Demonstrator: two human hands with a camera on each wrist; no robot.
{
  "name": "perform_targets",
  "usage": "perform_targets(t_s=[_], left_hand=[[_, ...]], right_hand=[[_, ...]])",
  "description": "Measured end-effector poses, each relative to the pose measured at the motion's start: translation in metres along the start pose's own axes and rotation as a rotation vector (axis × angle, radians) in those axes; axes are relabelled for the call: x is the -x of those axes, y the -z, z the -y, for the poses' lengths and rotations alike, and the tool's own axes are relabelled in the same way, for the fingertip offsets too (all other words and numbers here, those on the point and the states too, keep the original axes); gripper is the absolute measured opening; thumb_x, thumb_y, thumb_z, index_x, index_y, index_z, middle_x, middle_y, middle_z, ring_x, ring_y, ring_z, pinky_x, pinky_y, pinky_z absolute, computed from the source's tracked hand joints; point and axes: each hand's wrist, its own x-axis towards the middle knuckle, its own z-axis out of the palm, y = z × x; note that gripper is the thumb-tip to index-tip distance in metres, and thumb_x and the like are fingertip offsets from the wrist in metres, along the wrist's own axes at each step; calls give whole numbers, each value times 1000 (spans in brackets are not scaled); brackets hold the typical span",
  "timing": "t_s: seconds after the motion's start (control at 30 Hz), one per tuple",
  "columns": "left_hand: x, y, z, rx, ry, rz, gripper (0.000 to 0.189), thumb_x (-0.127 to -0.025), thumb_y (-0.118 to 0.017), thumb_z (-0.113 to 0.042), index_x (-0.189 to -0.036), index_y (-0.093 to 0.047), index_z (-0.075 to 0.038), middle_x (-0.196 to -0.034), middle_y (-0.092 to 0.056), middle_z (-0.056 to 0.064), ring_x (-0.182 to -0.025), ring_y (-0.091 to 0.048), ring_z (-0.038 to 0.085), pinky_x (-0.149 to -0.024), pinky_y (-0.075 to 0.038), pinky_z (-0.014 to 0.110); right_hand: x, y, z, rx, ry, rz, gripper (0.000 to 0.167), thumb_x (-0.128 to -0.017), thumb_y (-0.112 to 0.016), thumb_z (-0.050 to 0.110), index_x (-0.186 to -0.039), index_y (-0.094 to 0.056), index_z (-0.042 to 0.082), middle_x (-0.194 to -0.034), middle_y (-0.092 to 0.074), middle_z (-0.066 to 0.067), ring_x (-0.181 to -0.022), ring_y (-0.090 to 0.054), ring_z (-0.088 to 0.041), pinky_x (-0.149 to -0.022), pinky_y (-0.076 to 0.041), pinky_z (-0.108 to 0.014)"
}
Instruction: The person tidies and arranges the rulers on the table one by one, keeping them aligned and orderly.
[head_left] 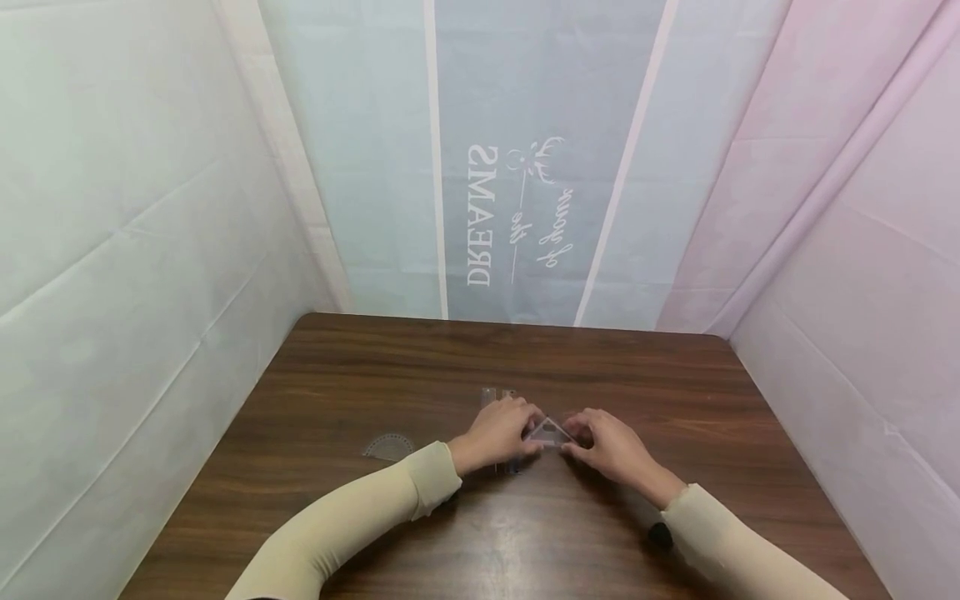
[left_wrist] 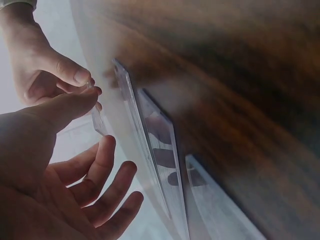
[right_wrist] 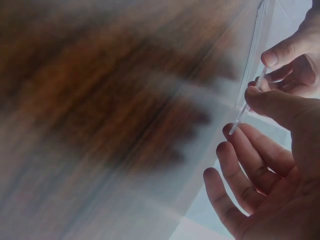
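Observation:
A small clear set square (head_left: 555, 438) is held between both hands above the wooden table. My left hand (head_left: 495, 433) pinches its left corner between thumb and fingers, the other fingers loosely bent. At the opposite corner, my right hand (head_left: 613, 443) pinches it too; the right wrist view shows the set square (right_wrist: 242, 114) nearly edge-on. Beneath the left hand lie two clear rulers (head_left: 489, 395), side by side and partly covered by that hand. To the left, a clear protractor (head_left: 390, 447) lies flat near the left sleeve.
The brown wooden table (head_left: 360, 367) has rounded far corners. Printed cloth (head_left: 525, 83) hangs behind it, with pale cloth walls at left and right. A small dark object (head_left: 660, 535) shows beside the right sleeve cuff.

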Motion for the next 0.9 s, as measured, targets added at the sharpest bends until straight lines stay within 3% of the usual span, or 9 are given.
perform_targets(t_s=[0.3, 0.9], left_hand=[[3, -7, -4, -24, -23, 25, 47, -90, -87, -46, -128, -76, -23, -93, -63, -16, -82, -53, 4, -73, -42, 21], [6, -10, -13, -94, -42, 26, 49, -88, -88, -49, -128, -75, -23, -92, -64, -15, -90, -56, 9, -78, -45, 24]], right_hand=[[6, -2, -1, -2, -25, 24, 22, -89, -91, 23, -107, -79, 17, -92, -67, 10, -84, -61, -8, -75, -54, -35], [18, -7, -3, 60, 40, -22, 22, -87, -93, 23, -103, -80, 16, -91, -67, 11, -85, -62, -8, -76, -54, -36]])
